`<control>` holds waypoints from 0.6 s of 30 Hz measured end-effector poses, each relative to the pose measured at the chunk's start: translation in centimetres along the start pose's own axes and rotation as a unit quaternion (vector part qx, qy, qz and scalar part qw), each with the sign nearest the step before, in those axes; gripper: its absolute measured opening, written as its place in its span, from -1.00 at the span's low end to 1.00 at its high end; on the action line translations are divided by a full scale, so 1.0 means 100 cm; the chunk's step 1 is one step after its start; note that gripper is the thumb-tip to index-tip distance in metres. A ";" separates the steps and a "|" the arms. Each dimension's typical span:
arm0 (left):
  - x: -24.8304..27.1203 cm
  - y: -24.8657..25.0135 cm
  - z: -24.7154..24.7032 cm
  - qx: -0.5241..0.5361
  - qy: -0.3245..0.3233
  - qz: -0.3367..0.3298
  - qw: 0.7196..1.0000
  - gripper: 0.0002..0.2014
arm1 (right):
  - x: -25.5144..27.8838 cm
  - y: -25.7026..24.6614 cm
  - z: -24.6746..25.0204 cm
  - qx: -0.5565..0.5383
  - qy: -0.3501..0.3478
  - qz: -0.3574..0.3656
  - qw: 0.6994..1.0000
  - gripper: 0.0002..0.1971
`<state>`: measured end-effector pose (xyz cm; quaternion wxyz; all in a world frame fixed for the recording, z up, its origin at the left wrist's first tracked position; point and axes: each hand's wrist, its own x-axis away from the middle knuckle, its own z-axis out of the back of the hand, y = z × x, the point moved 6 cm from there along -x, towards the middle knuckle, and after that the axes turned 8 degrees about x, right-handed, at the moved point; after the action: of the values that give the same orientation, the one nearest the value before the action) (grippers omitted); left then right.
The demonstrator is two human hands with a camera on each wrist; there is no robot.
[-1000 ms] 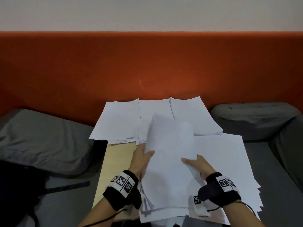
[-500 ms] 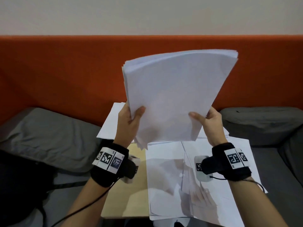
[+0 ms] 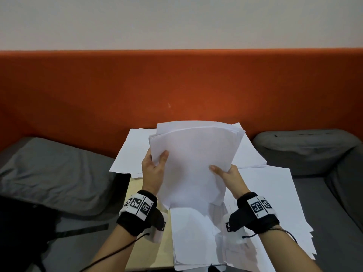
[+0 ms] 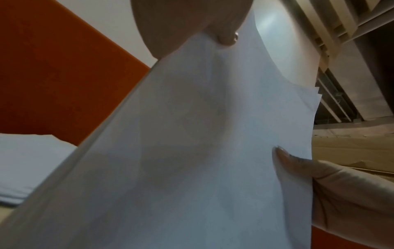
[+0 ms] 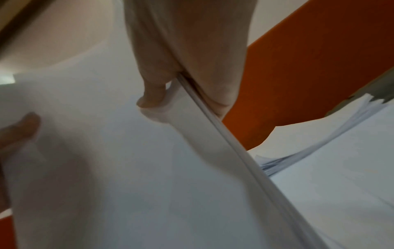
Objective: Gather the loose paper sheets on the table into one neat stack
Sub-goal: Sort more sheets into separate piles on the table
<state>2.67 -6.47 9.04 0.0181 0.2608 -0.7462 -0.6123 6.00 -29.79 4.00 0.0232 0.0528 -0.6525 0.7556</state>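
Observation:
A bundle of white sheets (image 3: 192, 165) stands tilted on its lower edge above the small wooden table (image 3: 149, 250). My left hand (image 3: 155, 165) grips its left edge, thumb on the front. My right hand (image 3: 225, 173) grips its right edge the same way. In the left wrist view the bundle (image 4: 192, 168) fills the picture, and the right wrist view shows its stacked edge (image 5: 224, 134) pinched under my thumb. More loose sheets (image 3: 265, 213) lie spread on the table below and to the right, and another spread pile (image 3: 129, 154) lies at the far end.
An orange padded backrest (image 3: 176, 85) runs behind the table. Grey cushions lie at the left (image 3: 51, 173) and right (image 3: 306, 148). A dark bag (image 3: 21, 228) sits at the lower left. Some sheets overhang the table's right side.
One second ago the bundle lay low over the table. Half a second ago both hands held it high and upright. Now it has come back down toward the table.

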 end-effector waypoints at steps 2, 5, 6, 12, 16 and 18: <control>0.001 -0.005 0.002 0.011 -0.002 0.015 1.000 -0.85 | 0.000 0.000 0.003 -0.006 0.017 0.007 1.000 -0.76; 0.000 -0.004 0.004 0.031 0.005 0.016 0.999 -0.73 | 0.001 -0.011 0.007 -0.023 0.019 0.032 0.999 -0.75; -0.001 -0.003 0.006 0.037 0.011 0.011 0.999 -0.69 | 0.002 -0.014 0.007 -0.031 0.014 0.036 0.999 -0.78; -0.005 -0.010 0.002 0.022 -0.005 0.042 0.999 -0.82 | -0.002 -0.027 0.001 -0.028 0.022 0.032 0.999 -0.94; -0.014 0.009 -0.002 0.032 0.003 0.015 0.999 -0.85 | -0.004 -0.048 0.003 -0.047 0.066 0.061 0.995 -0.97; -0.021 0.014 -0.001 0.033 -0.006 -0.003 0.999 -0.89 | -0.003 -0.053 0.004 -0.049 0.061 0.067 0.995 -0.97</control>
<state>3.95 -5.52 10.98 0.0034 0.2603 -0.7650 -0.5890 6.92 -29.40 9.27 0.0152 -0.0387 -0.6882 0.7243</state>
